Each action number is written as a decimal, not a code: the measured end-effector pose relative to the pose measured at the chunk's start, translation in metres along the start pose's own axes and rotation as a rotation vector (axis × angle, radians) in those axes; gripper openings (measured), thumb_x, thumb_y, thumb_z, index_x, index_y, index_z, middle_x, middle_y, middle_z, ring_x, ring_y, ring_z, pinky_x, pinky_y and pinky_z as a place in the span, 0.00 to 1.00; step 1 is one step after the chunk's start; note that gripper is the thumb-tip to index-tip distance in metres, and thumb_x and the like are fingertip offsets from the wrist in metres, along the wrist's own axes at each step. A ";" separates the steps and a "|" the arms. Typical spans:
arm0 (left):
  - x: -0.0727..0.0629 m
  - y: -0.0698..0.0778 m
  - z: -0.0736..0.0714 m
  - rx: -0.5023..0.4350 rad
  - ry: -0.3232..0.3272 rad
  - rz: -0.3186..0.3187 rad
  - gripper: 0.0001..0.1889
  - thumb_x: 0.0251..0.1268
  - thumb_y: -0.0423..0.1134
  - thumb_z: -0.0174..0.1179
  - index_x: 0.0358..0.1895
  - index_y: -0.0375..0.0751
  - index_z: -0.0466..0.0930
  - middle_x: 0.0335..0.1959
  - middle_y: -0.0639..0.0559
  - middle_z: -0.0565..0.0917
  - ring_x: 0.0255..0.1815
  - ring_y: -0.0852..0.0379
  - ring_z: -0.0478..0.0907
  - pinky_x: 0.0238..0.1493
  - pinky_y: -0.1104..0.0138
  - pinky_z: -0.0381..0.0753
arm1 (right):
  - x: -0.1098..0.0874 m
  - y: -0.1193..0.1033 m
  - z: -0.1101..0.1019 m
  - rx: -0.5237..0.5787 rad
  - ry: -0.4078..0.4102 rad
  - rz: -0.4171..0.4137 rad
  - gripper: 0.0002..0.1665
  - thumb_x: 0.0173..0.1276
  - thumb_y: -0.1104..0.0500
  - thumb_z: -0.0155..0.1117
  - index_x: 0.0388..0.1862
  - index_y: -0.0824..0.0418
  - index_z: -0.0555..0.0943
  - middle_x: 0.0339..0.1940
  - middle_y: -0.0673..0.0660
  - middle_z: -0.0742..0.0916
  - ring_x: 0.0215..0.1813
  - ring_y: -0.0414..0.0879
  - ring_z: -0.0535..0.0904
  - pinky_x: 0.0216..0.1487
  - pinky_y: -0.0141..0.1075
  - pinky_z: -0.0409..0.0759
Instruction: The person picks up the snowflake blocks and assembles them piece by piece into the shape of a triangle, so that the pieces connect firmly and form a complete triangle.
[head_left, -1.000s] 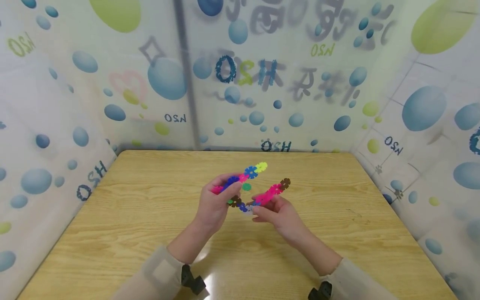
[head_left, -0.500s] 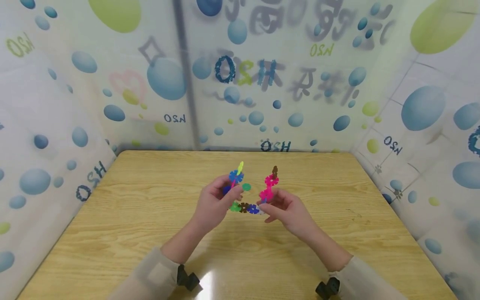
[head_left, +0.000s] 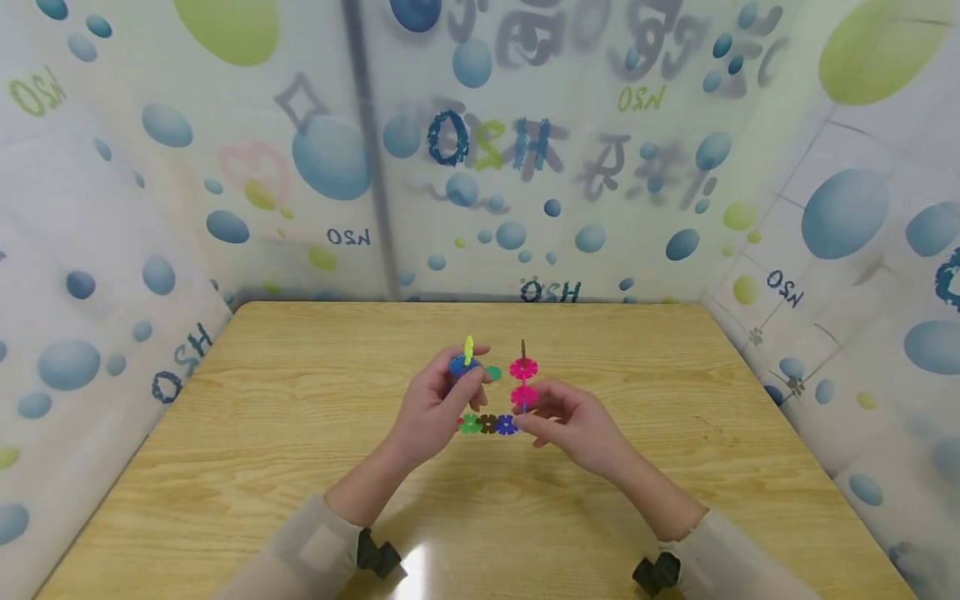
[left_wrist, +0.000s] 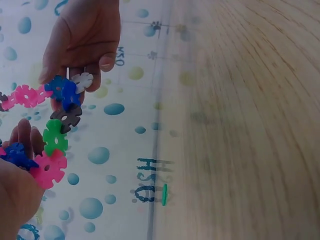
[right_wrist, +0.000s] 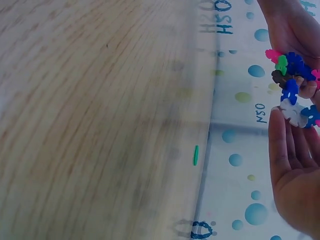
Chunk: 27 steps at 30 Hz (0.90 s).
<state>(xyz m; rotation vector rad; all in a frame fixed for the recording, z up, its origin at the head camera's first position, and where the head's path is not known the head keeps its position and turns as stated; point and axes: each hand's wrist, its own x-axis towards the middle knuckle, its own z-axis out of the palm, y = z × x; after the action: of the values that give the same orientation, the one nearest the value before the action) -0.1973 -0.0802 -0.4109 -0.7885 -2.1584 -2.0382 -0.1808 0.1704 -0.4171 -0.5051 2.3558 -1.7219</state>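
A chain of interlocking snowflake discs (head_left: 489, 424) is held up over the table in a U shape. My left hand (head_left: 429, 408) grips its left side, where a yellow disc (head_left: 469, 350) stands above a blue one. At the right corner, my right hand (head_left: 576, 422) pinches the chain by a blue disc, below two pink discs (head_left: 523, 368) and a brown one seen edge-on. Green, brown and blue discs span the bottom between the hands. In the right wrist view, a white disc (right_wrist: 293, 114) rests at the right fingertips. The left fingers hide part of the chain.
One loose green disc (head_left: 492, 373) lies on the wooden table (head_left: 300, 467), beyond and between the hands. Patterned curtains (head_left: 465, 233) enclose the table at the back and both sides.
The hands have drawn slightly apart and the chain has turned, from slanting rightward to an upright U facing the head camera. Both hands keep their hold. The loose green disc stays in place.
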 end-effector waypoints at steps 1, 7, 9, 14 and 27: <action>0.000 0.000 0.000 -0.011 -0.005 -0.001 0.18 0.88 0.37 0.55 0.73 0.43 0.76 0.44 0.47 0.85 0.37 0.49 0.83 0.41 0.66 0.87 | 0.000 -0.001 0.000 -0.008 -0.001 -0.006 0.15 0.77 0.54 0.75 0.57 0.59 0.86 0.52 0.59 0.91 0.51 0.61 0.89 0.45 0.39 0.92; 0.000 0.004 0.001 0.018 -0.028 -0.029 0.17 0.80 0.36 0.66 0.66 0.44 0.79 0.44 0.48 0.84 0.27 0.60 0.74 0.27 0.70 0.78 | -0.001 -0.002 0.000 -0.066 -0.028 -0.014 0.17 0.77 0.52 0.76 0.59 0.56 0.87 0.51 0.56 0.91 0.49 0.61 0.88 0.46 0.37 0.91; 0.000 0.005 0.001 0.057 -0.031 -0.051 0.15 0.78 0.37 0.69 0.62 0.46 0.82 0.42 0.49 0.84 0.23 0.60 0.71 0.24 0.71 0.75 | -0.002 -0.002 -0.001 -0.090 -0.037 -0.013 0.17 0.77 0.51 0.76 0.59 0.55 0.87 0.52 0.55 0.91 0.49 0.58 0.88 0.46 0.36 0.90; 0.000 0.008 0.002 0.089 -0.033 -0.113 0.14 0.74 0.42 0.73 0.58 0.50 0.85 0.42 0.48 0.85 0.23 0.58 0.69 0.25 0.71 0.74 | -0.002 -0.003 -0.001 -0.131 -0.050 -0.015 0.18 0.77 0.50 0.76 0.60 0.55 0.87 0.52 0.53 0.91 0.49 0.52 0.88 0.47 0.35 0.89; 0.004 0.012 0.001 0.039 -0.007 -0.258 0.12 0.72 0.47 0.76 0.54 0.53 0.93 0.44 0.51 0.90 0.39 0.51 0.79 0.40 0.67 0.83 | -0.002 -0.005 0.000 -0.162 -0.066 -0.031 0.19 0.76 0.50 0.76 0.60 0.57 0.87 0.51 0.52 0.91 0.48 0.50 0.88 0.46 0.35 0.88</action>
<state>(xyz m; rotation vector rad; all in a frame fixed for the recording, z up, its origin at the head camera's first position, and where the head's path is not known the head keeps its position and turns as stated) -0.1954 -0.0785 -0.3985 -0.5366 -2.4063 -2.0980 -0.1780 0.1695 -0.4126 -0.6160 2.4653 -1.5092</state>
